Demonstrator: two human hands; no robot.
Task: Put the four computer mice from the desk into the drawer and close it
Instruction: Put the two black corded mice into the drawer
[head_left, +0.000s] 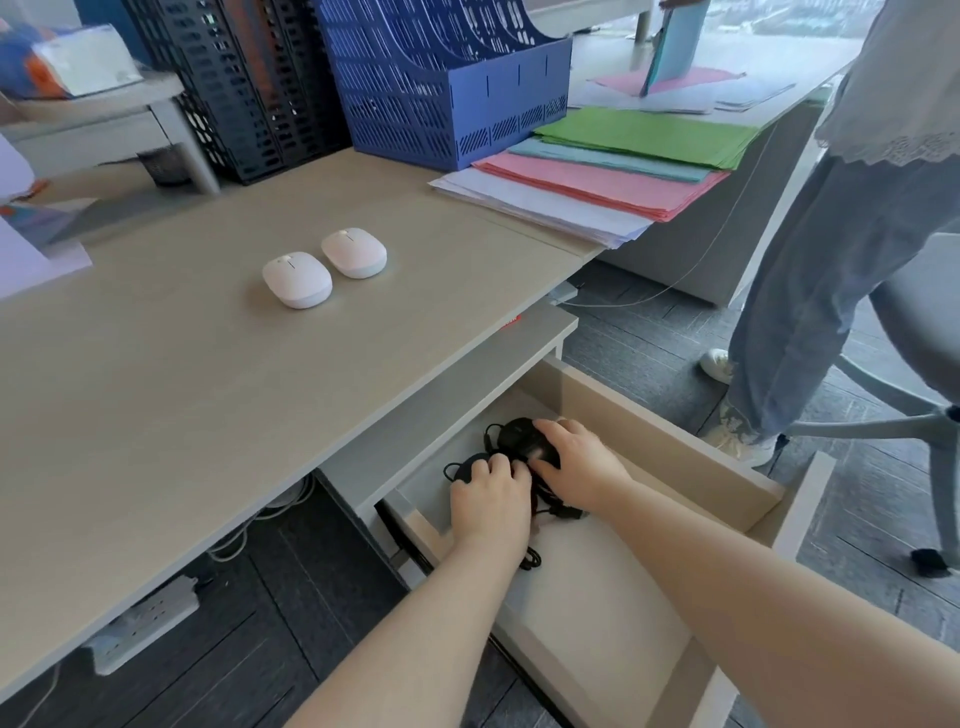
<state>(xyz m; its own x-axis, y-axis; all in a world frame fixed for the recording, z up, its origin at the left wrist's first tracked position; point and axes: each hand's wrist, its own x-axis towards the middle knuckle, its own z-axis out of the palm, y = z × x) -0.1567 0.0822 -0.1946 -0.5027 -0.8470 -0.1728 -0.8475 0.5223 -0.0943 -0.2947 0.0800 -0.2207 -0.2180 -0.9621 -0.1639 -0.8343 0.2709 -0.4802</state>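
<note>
Black mice (522, 441) in open drawer (670, 457)

Legible text: none you can read. A small red tag (510, 321) sits at the tabletop (208, 364) edge above the drawer, its marking too blurred to make out. The package (62, 60) at top left shows print, unreadable.

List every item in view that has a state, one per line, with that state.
drawer: pulled open
two black wired mice: inside the drawer, under the hands
left hand: resting on a black mouse
right hand: resting on the other black mouse
two white mice: lying on the desk, side by side
coloured paper stack: lying flat, fanned out
</note>
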